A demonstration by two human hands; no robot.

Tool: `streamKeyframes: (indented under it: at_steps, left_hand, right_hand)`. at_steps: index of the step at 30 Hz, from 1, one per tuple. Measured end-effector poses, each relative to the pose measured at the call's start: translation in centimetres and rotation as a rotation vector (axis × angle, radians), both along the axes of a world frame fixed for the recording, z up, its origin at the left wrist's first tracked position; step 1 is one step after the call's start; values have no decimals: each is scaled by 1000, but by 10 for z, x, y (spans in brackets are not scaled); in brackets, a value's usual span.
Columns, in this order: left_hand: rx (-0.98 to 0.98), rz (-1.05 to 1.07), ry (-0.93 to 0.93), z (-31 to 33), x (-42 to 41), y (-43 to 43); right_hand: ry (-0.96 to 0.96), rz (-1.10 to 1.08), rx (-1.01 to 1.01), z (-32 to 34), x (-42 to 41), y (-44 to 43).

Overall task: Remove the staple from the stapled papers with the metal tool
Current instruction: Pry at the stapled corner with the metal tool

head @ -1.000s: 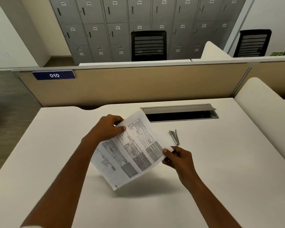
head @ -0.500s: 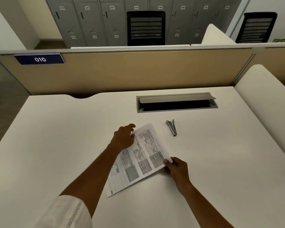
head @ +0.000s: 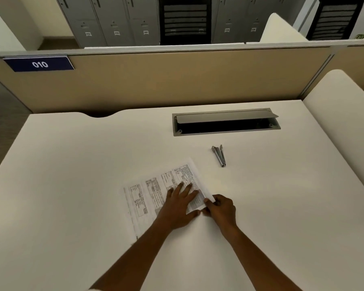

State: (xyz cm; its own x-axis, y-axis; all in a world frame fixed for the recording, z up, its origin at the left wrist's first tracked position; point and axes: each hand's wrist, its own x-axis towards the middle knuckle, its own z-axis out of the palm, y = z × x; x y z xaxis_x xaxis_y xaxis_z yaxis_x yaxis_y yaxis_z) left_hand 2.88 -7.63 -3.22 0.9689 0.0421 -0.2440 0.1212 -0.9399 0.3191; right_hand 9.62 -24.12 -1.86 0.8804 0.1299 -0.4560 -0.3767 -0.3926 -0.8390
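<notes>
Facing a "010" sign, straight left fingers press papers; right fingers pinch them.

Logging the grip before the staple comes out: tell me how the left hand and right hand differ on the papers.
The left hand lies flat, fingers straight and spread, pressing down on the papers; the right hand is curled, pinching their corner. The left hand sits on the printed face, the right hand at the edge. Both touch the papers; neither holds the metal tool.
</notes>
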Motion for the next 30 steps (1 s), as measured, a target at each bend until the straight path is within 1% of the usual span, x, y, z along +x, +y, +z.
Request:
streamKeyframes:
  at_steps: [2,6,10,13,21,26,30]
  left_hand:
    - [24,24,15,-5,-2,2]
    - [20,49,7,-10,-2,5]
    - [14,54,-86,-9,5,-2]
    - [-11,35,-122,-9,15,-8]
    - [-10,92,-60,-20,21,-12]
    - [-18,98,-67,-27,20,-10]
    - [-63,113,-90,-34,18,-8]
  right_hand:
    - [-38,32,-66,2,4,-1]
    - [-51,60,-117,7,8,-3]
    - [-96,124,-199,6,10,-2]
    - [-128,166,-249,6,13,-2]
    - [-188,300,-377,8,34,-11]
    - [-346,239,-365,23,69,-5]
    - [-460,194,-360,29,107,7]
